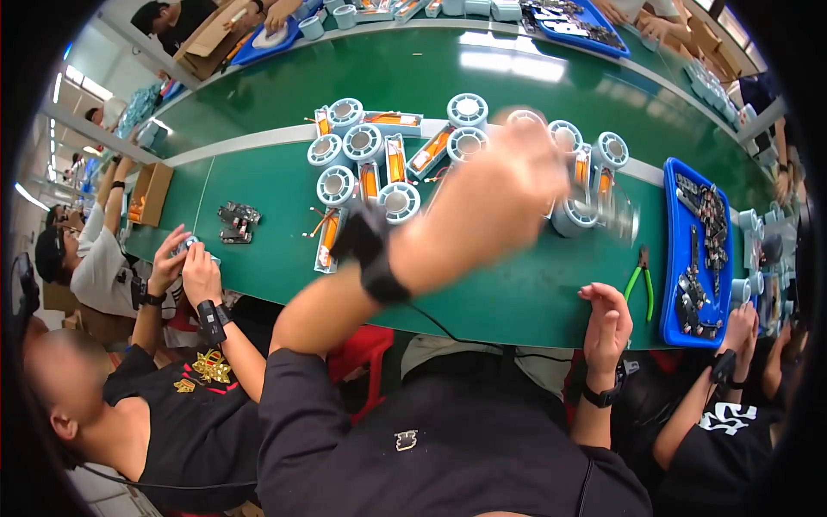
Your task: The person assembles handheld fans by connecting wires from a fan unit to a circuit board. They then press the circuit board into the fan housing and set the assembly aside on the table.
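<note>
My left hand (508,177) reaches across to the right over a cluster of light-blue round housings. It is smeared by motion, so its fingers and anything in them cannot be made out. A blurred light-blue housing (575,217) lies just beyond it, with a smeared, clear-looking shape (622,217) alongside. My right hand (607,323) is at the table's near edge, fingers loosely curved and apart, holding nothing. Green-handled pliers (639,284) lie to its right. Among the housings are light-blue trays with orange packs and wires, such as this tray (328,241) at the cluster's near left.
A blue tray (669,258) of dark small parts stands on the right. Several dark parts (239,222) lie on the green table (284,271) to the left, near a co-worker's hands (194,263). Another co-worker's hands (739,327) are at the right. A white rail (276,138) crosses behind the housings.
</note>
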A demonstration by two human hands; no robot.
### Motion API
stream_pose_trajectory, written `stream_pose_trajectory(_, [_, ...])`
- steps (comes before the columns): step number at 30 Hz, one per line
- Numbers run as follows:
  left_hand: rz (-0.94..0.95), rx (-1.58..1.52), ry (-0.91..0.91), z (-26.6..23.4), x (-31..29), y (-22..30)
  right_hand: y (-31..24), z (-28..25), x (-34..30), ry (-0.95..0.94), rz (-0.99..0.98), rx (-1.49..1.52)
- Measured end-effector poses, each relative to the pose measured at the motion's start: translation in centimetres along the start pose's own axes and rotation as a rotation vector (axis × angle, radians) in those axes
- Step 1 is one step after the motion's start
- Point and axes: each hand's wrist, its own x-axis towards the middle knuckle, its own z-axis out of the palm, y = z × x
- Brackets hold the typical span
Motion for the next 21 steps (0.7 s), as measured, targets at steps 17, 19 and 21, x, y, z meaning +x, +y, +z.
stream_pose_trajectory(17, [-0.657,0.158,-0.999,8.4,5.2,-10.4,-1.5,0.2,0.8,-0.109,0.131,-0.198])
stream_pose_trajectory(19, [-0.669,0.248,-0.969,6.9,5.2,-7.7,-1.2,0.2,0.7,-0.127,0.116,-0.173])
stream_pose_trajectory(21, [-0.693,0.283,-1.042,4.9,5.7,-6.3,-1.1,0.3,0.5,-0.11,0.098,-0.149])
